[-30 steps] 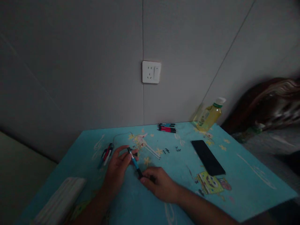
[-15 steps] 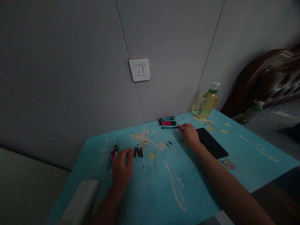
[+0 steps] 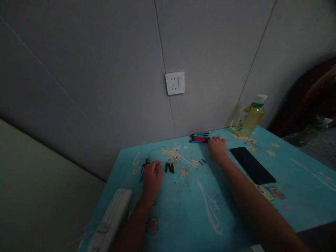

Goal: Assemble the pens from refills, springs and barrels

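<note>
Slim blue-and-black and red-and-black pens (image 3: 199, 138) lie side by side near the wall. My right hand (image 3: 217, 147) is at their right ends, its fingers curled onto the end of the front blue pen. The fingertips are partly hidden. My left hand (image 3: 153, 175) rests low over the table's left part, fingers bent, thumb apart, nothing visible in it. Just left of it are other pens (image 3: 143, 170), partly covered by the hand. Short black pieces (image 3: 169, 168) lie close to its right. Farther right are thin white sticks (image 3: 188, 163) and small dark parts (image 3: 203, 161).
A blue patterned tabletop (image 3: 189, 213) meets the wall with its socket (image 3: 175, 83). The yellow bottle (image 3: 250, 117) stands at the back right. A flat black object (image 3: 252, 166) lies beside my right forearm. At the front left is a white power strip (image 3: 111, 220).
The view has swung left. My right hand has brought the front blue pen closer against the row. My left hand stays by the pens on the left.
</note>
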Tool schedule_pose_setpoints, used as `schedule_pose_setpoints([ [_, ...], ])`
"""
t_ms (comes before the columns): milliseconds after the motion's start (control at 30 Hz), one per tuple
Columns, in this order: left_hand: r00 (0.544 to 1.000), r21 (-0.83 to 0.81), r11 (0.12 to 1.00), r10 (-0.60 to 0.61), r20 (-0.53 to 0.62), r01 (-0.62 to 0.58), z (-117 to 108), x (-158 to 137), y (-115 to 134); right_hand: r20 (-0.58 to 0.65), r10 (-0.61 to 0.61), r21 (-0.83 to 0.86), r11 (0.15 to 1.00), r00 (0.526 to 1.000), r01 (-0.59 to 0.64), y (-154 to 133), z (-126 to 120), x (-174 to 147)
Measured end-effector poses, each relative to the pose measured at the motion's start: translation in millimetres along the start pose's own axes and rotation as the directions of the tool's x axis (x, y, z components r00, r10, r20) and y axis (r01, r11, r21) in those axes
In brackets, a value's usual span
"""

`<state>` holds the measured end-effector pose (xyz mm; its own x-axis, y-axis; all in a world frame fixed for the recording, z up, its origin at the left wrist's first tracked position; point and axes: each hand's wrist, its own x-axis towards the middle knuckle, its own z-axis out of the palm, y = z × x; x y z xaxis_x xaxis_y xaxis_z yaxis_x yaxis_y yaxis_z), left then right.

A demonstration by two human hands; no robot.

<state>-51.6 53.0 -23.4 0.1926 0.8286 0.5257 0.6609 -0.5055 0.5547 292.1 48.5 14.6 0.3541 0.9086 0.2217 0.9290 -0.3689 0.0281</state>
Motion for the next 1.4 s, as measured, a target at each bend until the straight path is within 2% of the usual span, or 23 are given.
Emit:
schedule_pose_setpoints([
  [167, 0.999, 0.039, 0.998, 0.044, 0.005, -0.044, 4.3, -1.3, 2.3, -0.025, -0.052, -0.003, 0.999, 0.998, 0.051, -7.3, -20.6, -7.3],
  [300, 0.990, 0.016, 0.991, 0.131, 0.053, -0.132, 7.1, -5.0, 12.4, -0.035, -0.236, 0.030, 0.971, 0.971, 0.237, -18.8, -29.2, -38.3],
  [333, 0.987, 0.019, 0.989, 0.148, 0.069, -0.150, 7.0, -6.0, 15.1, -0.038, -0.291, 0.055, 0.955, 0.956, 0.293, -19.7, -26.9, -48.7],
  [400, 0.979, 0.040, 0.984, 0.165, 0.116, -0.171, 6.7, -8.0, 19.8, -0.114, -0.397, 0.223, 0.883, 0.911, 0.412, -18.7, -18.6, -69.7],
  [467, 0.974, 0.062, 0.982, 0.167, 0.154, -0.179, 7.8, -9.9, 22.8, -0.151, -0.438, 0.340, 0.819, 0.886, 0.463, -17.0, -8.8, -88.3],
  [567, 0.972, 0.070, 0.983, 0.155, 0.176, -0.169, 12.9, -13.2, 25.2, -0.148, -0.462, 0.474, 0.743, 0.875, 0.472, -23.1, 1.6, -108.0],
  [667, 0.975, 0.093, 0.986, 0.121, 0.187, -0.140, 17.2, -17.1, 27.0, -0.165, -0.476, 0.551, 0.682, 0.864, 0.481, -41.0, 6.7, -119.1],
  [800, 0.976, 0.149, 0.982, 0.081, 0.200, -0.112, 14.4, -22.0, 28.4, -0.138, -0.477, 0.585, 0.668, 0.868, 0.460, -58.4, 11.8, -125.6],
  [867, 0.974, 0.165, 0.981, 0.068, 0.216, -0.105, 11.9, -23.9, 28.4, -0.110, -0.481, 0.601, 0.665, 0.870, 0.443, -58.6, 13.9, -126.1],
  [1033, 0.972, 0.174, 0.980, 0.055, 0.228, -0.096, 12.1, -25.5, 29.4, -0.073, -0.537, 0.667, 0.601, 0.841, 0.441, -49.4, 12.7, -124.1],
  [1167, 0.979, 0.199, 0.977, 0.033, 0.202, -0.074, 16.2, -23.2, 32.6, -0.073, -0.516, 0.720, 0.565, 0.854, 0.403, -44.7, 9.7, -120.9],
  [1400, 0.963, 0.233, 0.960, 0.091, 0.253, -0.152, 19.4, -20.9, 36.9, -0.079, -0.465, 0.704, 0.600, 0.882, 0.380, -39.3, 12.9, -116.4],
])
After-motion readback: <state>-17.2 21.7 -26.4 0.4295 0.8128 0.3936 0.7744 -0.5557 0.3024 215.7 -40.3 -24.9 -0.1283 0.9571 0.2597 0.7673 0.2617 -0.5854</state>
